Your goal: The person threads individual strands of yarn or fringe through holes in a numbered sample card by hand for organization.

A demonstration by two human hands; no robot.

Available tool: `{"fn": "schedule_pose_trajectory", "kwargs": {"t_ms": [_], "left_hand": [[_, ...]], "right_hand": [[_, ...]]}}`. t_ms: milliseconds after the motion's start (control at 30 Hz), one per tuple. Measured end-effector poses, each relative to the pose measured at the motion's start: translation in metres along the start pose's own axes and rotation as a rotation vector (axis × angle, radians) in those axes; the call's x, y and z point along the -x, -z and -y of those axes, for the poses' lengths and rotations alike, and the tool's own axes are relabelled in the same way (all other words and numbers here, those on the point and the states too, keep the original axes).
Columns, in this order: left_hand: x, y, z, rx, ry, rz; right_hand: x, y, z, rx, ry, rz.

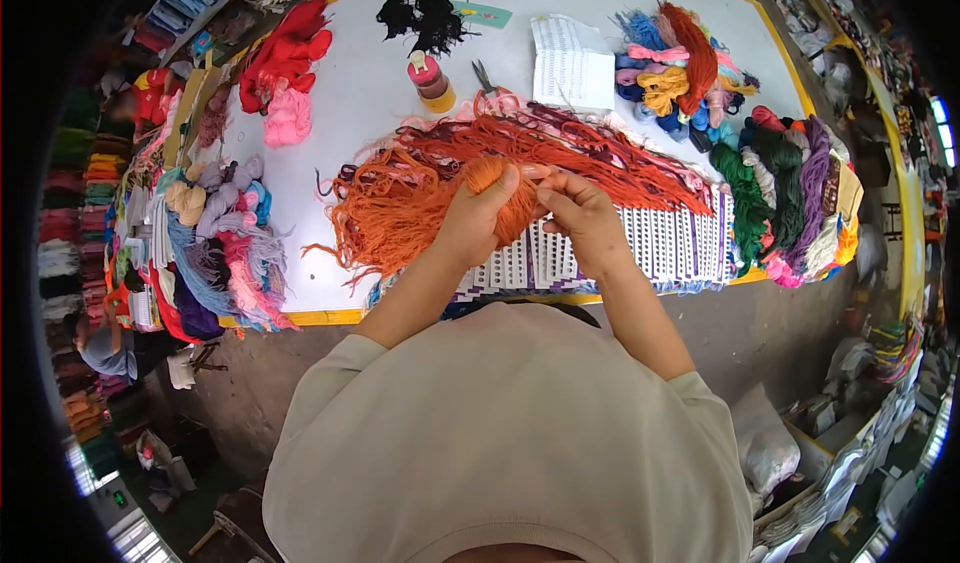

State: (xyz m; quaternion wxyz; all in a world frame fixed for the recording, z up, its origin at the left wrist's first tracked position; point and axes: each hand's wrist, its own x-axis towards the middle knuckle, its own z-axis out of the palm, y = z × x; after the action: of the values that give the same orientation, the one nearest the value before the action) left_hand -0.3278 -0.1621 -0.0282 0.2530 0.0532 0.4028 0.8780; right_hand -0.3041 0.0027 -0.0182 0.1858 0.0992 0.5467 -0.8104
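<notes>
Your left fingers wrap the likely soft, light orange yarn hank, best gripped mid-bundle; right fingers pinch its edge.

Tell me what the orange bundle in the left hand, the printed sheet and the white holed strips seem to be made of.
Orange bundle in the left hand: yarn or thread, soft-looking, in many fine strands; fibre unclear. Printed sheet: probably paper, pale and matte, with creases and rows of print. White holed strips: perhaps card or plastic, judging by their straight edges; finish unclear.
</notes>
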Motion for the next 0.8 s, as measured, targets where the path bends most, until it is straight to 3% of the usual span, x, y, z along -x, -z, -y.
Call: {"fn": "schedule_pose_trajectory", "kwargs": {"t_ms": [400,800], "left_hand": [[0.002,-0.003,0.0,0.017,0.002,-0.026],[0.01,0.001,0.001,0.01,0.024,0.035]], "right_hand": [[0.004,0.0,-0.003,-0.067,0.017,0.013],[0.01,-0.011,-0.007,0.186,0.07,-0.055]]}}
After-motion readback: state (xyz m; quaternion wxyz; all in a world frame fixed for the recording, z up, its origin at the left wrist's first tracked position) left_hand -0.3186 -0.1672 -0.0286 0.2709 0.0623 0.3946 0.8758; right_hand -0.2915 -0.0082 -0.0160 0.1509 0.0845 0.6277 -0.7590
